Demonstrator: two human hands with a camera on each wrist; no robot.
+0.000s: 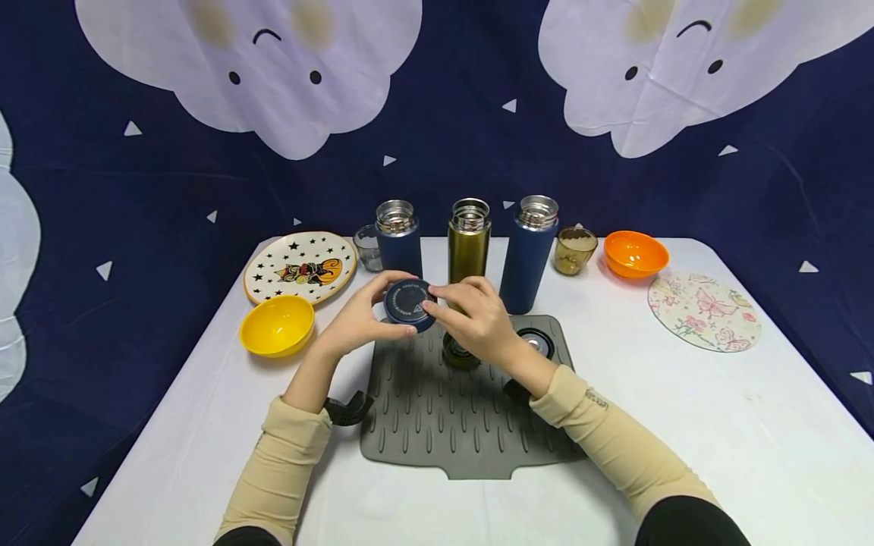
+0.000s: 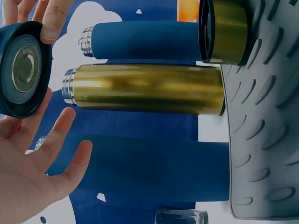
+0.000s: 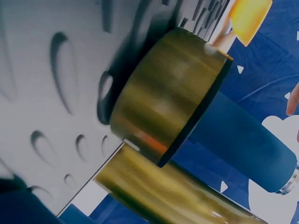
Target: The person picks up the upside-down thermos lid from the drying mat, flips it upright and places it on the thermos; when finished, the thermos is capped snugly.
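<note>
A dark blue bottle lid (image 1: pixel 407 300) is held in the air above the mat, its printed top towards the head camera. My left hand (image 1: pixel 362 317) grips it from the left between thumb and fingers. At the lid's right edge, my right hand (image 1: pixel 478 318) pinches it with its fingertips. The left wrist view shows the underside of the lid (image 2: pixel 25 70), with a round seal inside. Beneath the hands, a gold lid (image 3: pixel 168 93) lies on the grey mat (image 1: pixel 437 425). Another lid (image 1: pixel 536 343) lies there, partly hidden by the right arm.
Behind the hands stand a blue bottle (image 1: pixel 400 254), a gold bottle (image 1: pixel 467 254) and a taller blue bottle (image 1: pixel 527 265), all lidless. A cat plate (image 1: pixel 273 262) and yellow bowl (image 1: pixel 276 326) are left; an amber glass (image 1: pixel 573 252), orange bowl (image 1: pixel 635 255) and floral round mat (image 1: pixel 703 311) are right.
</note>
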